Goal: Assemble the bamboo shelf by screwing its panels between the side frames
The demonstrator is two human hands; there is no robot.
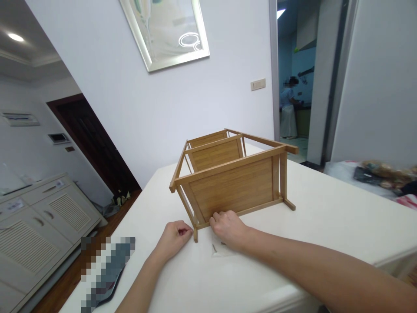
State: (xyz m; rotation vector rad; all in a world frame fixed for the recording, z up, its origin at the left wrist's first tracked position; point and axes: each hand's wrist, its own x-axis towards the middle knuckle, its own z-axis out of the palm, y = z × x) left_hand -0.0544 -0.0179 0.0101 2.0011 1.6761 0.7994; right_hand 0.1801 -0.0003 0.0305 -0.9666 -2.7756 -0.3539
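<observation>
A wooden shelf rack [234,187] lies on its side on the white table, its slatless panels standing upright between the rails. My left hand [177,237] is closed in a pinch beside the rack's near left corner; what is between its fingertips is too small to make out. With fingers curled, my right hand [228,228] grips the rack's lower front rail, its fingertips partly hidden. Under and beside the right hand lies a small clear plastic bag [216,252] with what look like screws on or in it.
The white table [325,221] reaches out on both sides of the rack. A dark, partly pixelated flat object [112,282] lies at its left edge. Behind are a wall with a framed picture [176,39], a cabinet [48,221] and a person [288,104] beyond the doorway.
</observation>
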